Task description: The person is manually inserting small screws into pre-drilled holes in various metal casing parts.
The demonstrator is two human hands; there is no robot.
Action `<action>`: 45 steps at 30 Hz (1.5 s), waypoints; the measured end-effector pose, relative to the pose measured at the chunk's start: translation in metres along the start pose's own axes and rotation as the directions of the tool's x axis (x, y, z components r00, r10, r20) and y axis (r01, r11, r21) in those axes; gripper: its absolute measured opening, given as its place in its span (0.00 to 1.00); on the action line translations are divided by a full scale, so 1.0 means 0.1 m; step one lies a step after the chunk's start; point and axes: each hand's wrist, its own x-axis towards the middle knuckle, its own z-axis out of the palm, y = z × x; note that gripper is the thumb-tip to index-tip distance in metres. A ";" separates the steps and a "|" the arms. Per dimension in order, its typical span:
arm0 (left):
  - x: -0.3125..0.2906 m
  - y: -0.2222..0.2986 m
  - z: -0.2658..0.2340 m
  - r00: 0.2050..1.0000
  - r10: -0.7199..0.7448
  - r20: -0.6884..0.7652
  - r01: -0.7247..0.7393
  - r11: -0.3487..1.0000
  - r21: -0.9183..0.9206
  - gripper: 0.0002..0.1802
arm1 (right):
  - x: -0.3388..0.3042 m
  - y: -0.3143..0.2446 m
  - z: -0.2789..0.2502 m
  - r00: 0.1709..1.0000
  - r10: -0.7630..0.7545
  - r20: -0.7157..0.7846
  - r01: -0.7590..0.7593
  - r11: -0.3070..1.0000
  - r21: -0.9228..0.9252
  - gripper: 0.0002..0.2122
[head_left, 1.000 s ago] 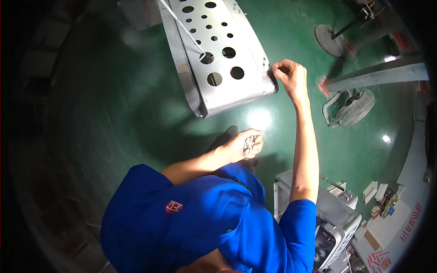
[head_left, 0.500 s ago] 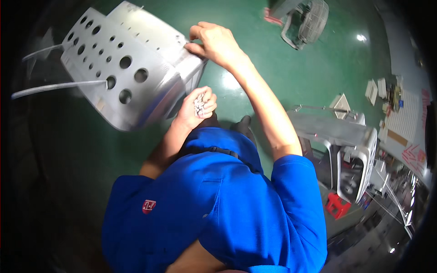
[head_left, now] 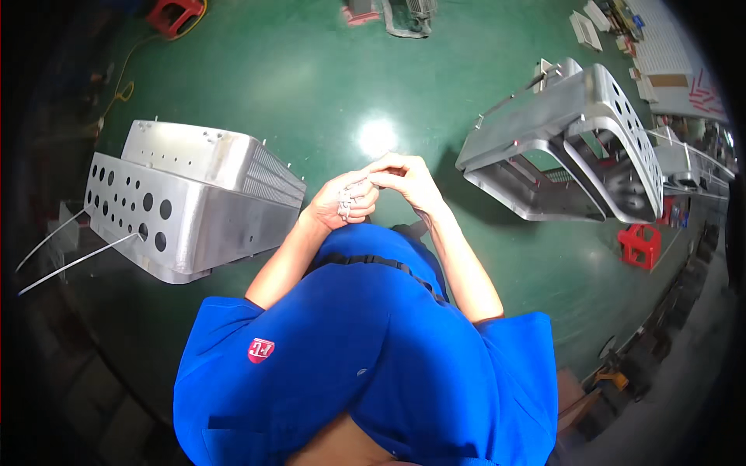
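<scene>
In front of my waist, my left hand [head_left: 336,203] is curled palm up around a bunch of small silvery metal pieces [head_left: 345,203], like short pins or rivets; their exact kind is too small to tell. My right hand [head_left: 404,180] meets it, thumb and fingers pinched together at the left fingertips. Whether a piece sits in that pinch cannot be made out. To the left stands a silver sheet-metal housing [head_left: 225,221] with round holes in its side panel, slots at one end and small pins sticking up along its top edge. Neither hand touches it.
Two long thin rods [head_left: 78,260] jut leftward from the housing's holes. A second metal frame [head_left: 536,116] with large openings stands at right, with a red stool [head_left: 641,246] beside it. Another red stool [head_left: 176,15] and a yellow cable [head_left: 124,92] lie far left. The floor [head_left: 311,85] is green.
My right hand has left the housing's top edge and come down to my left hand. My view has turned, so the housing now appears lower and farther left. The left hand keeps its metal pieces.
</scene>
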 end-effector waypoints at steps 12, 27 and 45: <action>1.27 -0.54 0.58 0.999 -0.052 -0.005 0.052 0.992 0.116 0.20 | -0.71 1.65 -1.60 0.677 0.243 -0.695 0.329 0.745 0.581 0.06; 2.95 -0.48 1.15 0.993 0.032 -0.117 0.001 0.963 0.271 0.19 | 0.03 2.73 -1.89 0.240 0.626 -0.742 0.808 0.295 0.511 0.14; 2.93 -0.71 1.27 0.968 0.078 -0.240 0.007 0.943 0.333 0.18 | -0.20 2.58 -2.04 0.053 0.653 -0.755 0.719 0.500 0.483 0.06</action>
